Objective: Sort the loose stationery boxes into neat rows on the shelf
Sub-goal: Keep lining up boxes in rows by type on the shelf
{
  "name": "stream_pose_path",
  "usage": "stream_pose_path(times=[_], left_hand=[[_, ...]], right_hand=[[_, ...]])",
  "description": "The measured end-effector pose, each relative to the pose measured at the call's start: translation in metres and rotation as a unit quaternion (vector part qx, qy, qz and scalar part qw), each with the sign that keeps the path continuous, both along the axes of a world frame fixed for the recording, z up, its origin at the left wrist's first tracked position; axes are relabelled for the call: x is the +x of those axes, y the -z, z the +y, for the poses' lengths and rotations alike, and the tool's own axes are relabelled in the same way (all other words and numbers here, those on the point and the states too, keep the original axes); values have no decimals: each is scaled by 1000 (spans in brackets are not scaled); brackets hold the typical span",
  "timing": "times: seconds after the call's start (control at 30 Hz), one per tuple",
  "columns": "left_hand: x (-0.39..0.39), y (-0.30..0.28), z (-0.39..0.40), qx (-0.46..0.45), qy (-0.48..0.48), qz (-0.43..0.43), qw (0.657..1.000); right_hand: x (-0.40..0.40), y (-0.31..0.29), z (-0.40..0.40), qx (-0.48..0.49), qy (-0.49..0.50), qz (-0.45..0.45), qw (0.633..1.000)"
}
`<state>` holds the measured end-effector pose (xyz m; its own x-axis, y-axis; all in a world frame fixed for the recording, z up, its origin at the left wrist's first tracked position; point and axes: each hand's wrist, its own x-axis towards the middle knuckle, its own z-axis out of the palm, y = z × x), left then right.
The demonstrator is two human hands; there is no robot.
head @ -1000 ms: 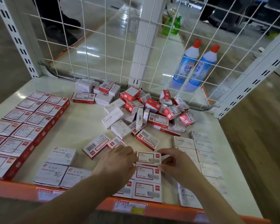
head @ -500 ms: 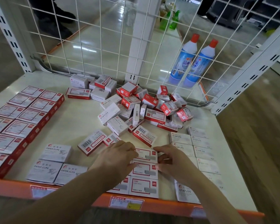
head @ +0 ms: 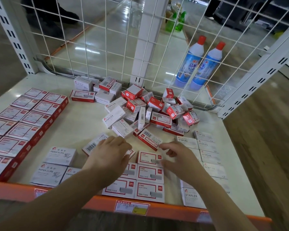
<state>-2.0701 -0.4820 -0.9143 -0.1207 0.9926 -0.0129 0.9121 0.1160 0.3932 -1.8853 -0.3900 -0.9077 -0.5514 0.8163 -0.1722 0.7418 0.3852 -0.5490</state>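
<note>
Resting loose-fingered, both hands (head: 147,155) hover over red-framed boxes (head: 149,174) by the shelf's orange edge (head: 97,204).

A shop, seen at one display shelf

The shelf (head: 83,130) has an orange front edge with a price label (head: 132,207), a white wire grid back (head: 107,39), many stationery boxes (head: 150,174), and cleaner bottles (head: 205,64) standing behind.

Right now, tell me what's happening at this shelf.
A person is sorting small stationery boxes on a white shelf. Both hands work at the front middle block of red-framed staple boxes: the left hand rests over its left side, the right hand touches its top box. Neat rows already lie left, front and right; a loose pile waits at the back by the wire grid.
</note>
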Motion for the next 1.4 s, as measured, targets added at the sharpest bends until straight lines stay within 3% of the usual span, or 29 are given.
stream_pose_path(times=[0.43, 0.63, 1.07, 1.4], left_hand=[[-37, 1, -14, -5, -109, 33, 993], [-47, 7, -16, -26, -112, 24, 993], [-52, 2, -13, -36, -109, 9, 993], [-42, -14, -3, -33, -169, -174, 970]], right_hand=[[-73, -1, -25, 12, -17, -9, 1000], [-91, -6, -26, -6, -24, -45, 999], [-98, -5, -22, -31, -31, -32, 999], [-79, -12, -23, 56, -31, 6, 998]])
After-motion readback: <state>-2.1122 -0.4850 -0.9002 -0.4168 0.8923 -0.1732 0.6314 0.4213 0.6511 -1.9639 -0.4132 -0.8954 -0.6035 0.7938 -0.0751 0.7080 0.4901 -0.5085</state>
